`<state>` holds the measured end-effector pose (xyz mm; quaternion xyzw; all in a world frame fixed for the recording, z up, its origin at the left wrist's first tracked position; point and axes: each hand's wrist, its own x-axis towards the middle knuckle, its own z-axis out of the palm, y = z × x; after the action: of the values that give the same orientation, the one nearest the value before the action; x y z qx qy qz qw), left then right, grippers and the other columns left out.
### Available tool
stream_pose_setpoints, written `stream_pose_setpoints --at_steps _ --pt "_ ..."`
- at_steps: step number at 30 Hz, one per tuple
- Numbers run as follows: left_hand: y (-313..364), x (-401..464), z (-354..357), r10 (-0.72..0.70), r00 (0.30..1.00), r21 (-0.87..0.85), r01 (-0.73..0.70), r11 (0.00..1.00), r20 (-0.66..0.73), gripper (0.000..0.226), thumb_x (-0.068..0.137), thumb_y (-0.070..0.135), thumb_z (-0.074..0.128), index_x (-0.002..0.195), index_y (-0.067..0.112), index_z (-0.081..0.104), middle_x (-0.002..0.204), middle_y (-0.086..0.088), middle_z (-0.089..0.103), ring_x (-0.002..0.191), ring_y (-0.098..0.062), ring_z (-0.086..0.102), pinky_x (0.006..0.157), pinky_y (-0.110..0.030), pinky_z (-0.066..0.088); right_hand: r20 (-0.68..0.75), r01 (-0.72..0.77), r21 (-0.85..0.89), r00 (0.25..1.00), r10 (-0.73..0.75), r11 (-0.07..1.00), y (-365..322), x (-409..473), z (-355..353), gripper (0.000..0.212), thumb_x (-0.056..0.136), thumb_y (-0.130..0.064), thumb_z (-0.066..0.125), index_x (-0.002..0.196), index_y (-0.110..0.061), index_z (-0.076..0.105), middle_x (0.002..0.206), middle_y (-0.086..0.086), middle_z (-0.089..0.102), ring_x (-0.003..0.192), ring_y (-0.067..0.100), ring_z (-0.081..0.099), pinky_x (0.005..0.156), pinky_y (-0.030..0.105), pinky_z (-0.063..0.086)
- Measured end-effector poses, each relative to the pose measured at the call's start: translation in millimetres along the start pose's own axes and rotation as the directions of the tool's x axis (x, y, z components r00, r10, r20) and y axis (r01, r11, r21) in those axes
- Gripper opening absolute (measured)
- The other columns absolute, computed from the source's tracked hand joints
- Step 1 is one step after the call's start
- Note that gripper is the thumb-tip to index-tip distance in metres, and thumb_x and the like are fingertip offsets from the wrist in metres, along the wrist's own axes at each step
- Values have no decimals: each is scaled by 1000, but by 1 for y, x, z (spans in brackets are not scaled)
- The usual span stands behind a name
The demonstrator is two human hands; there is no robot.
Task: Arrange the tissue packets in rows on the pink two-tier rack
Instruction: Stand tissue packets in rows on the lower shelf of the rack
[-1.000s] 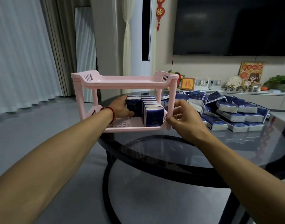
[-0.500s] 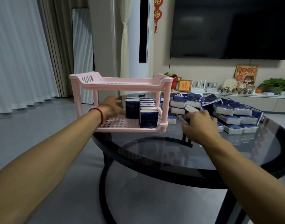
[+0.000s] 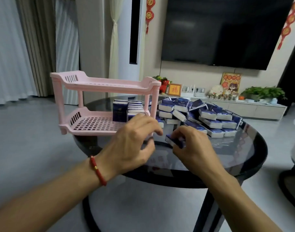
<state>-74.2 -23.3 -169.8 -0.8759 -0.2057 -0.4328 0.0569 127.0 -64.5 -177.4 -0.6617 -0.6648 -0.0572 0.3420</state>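
progress: early, one short row of tissue packets (image 3: 126, 109) stands at the right end of the pink rack (image 3: 93, 124) lower tier, top tier seemingly bare | pile (image 3: 202, 114) right of rack remains | right hand (image 3: 192, 144) grips a packet (image 3: 174, 141) | left hand (image 3: 135, 139) curled, apparently empty

Round dark glass table (image 3: 240, 158) — black TV (image 3: 227, 30) on wall, potted plant (image 3: 264, 92) on low cabinet (image 3: 254, 108).

Pink slotted rack (image 3: 86, 84); navy-and-white tissue packets (image 3: 208, 114); dark glass table (image 3: 235, 151); red bracelet (image 3: 98, 171)
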Motion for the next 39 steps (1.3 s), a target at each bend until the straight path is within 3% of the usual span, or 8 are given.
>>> stream_pose_setpoints --at_steps 4,9,12,15,21,29,35,39 --pt "8 5 23 -173 953 -200 225 954 248 57 97 34 66 150 21 48 145 7 53 135 -4 46 113 -20 38 42 53 321 997 -70 946 -7 -9 -27 28 77 -8 78 95 -21 61 94 -11 70 92 5 66 84 32 55" --pt "0 6 27 -283 907 -199 353 914 313 61 94 48 66 149 26 52 133 9 63 118 -1 59 103 -19 47 212 -40 547 973 -93 837 20 17 -39 13 93 -22 69 102 -14 66 102 4 71 96 23 68 85 40 55" --pt "-5 4 32 -301 889 -166 374 912 346 65 88 42 77 146 24 55 130 9 60 117 -3 59 107 -29 49 52 -42 54 998 39 998 54 45 -22 26 104 -24 49 116 -13 69 112 10 71 104 29 61 86 47 52" --pt "-6 4 32 -307 883 -196 391 899 354 61 86 36 80 142 24 59 127 11 61 116 -2 61 107 -31 50 150 -42 -362 983 103 931 70 52 -7 29 104 -33 48 119 -16 67 125 8 64 120 33 49 95 46 46" --pt "-1 3 29 -355 865 -253 454 854 356 62 81 29 86 138 30 60 122 13 65 113 0 63 107 -27 50 68 60 -133 996 -51 989 59 18 -19 6 93 -21 69 95 -16 66 95 -4 57 91 22 54 74 33 43" --pt "-5 2 27 -363 852 -285 480 830 376 84 75 37 90 146 35 47 120 16 62 111 -4 64 103 -31 54 55 213 354 967 -247 911 18 -5 -44 20 78 -20 69 97 -21 63 100 -7 68 97 15 68 87 41 58" --pt "-2 6 20 -285 847 -294 441 848 448 73 81 39 85 144 42 49 131 16 64 119 -3 62 104 -34 53 157 290 405 912 -379 867 21 -10 -28 23 86 -17 66 108 -23 62 114 -6 62 111 16 63 95 44 52" --pt "1 6 17 -289 859 -300 434 850 423 55 81 40 86 131 38 64 119 16 71 110 -1 67 99 -31 55 230 271 311 909 -348 911 26 -14 -27 36 86 -44 73 117 -38 55 133 -13 48 123 7 55 101 36 53"
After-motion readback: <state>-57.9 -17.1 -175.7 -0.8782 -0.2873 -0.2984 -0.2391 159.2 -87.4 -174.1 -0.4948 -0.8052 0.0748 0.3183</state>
